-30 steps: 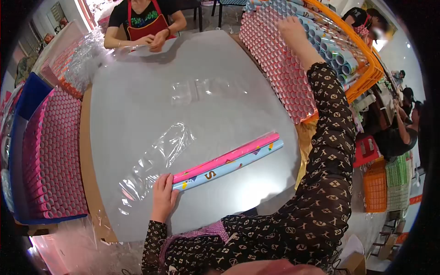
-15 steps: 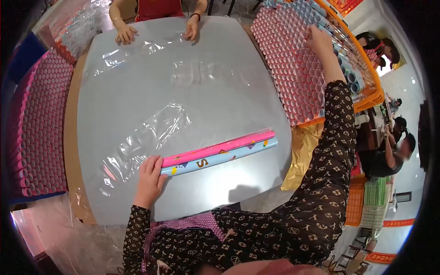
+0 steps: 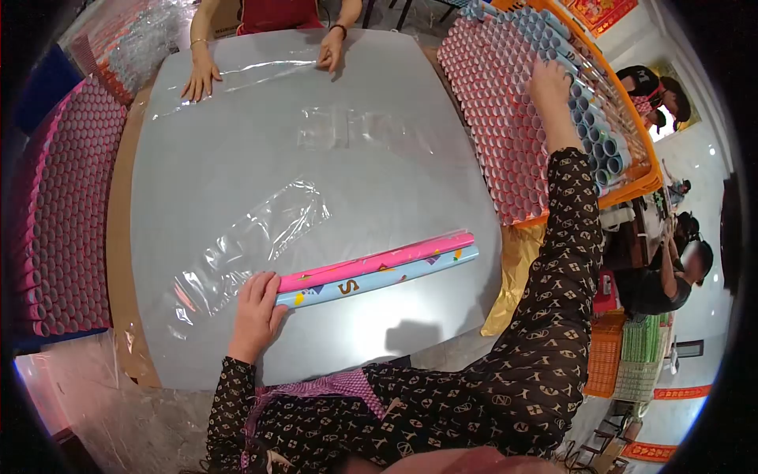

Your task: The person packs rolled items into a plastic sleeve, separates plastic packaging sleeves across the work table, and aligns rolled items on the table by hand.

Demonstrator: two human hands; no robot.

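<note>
At the near side of the table, my left hand (image 3: 256, 317) is closed over the left ends of two long tubes lying side by side, a pink tube (image 3: 379, 257) and a light blue patterned tube (image 3: 377, 278). My right arm reaches far out to the right. Over a dense stack of pink tubes (image 3: 497, 110), close to light blue tubes (image 3: 588, 118), is my right hand (image 3: 550, 88), its fingers curled at the tube ends. Whatever those fingers grip is hidden. Left of the pair lies a clear plastic sleeve (image 3: 253, 229), flat on the grey tabletop (image 3: 213, 174).
Across the table a person's hands (image 3: 203, 77) handle another clear plastic film (image 3: 264, 73). More film (image 3: 339, 126) lies mid-table. A large stack of pink tubes (image 3: 67, 213) stands left. An orange crate (image 3: 636, 186) holds the tubes at right; gold foil (image 3: 517, 272) hangs below it.
My right hand has shifted slightly down while staying at the tube stack. My left hand and the two tubes keep their place. The other person's hand on the left has slid outward along the film.
</note>
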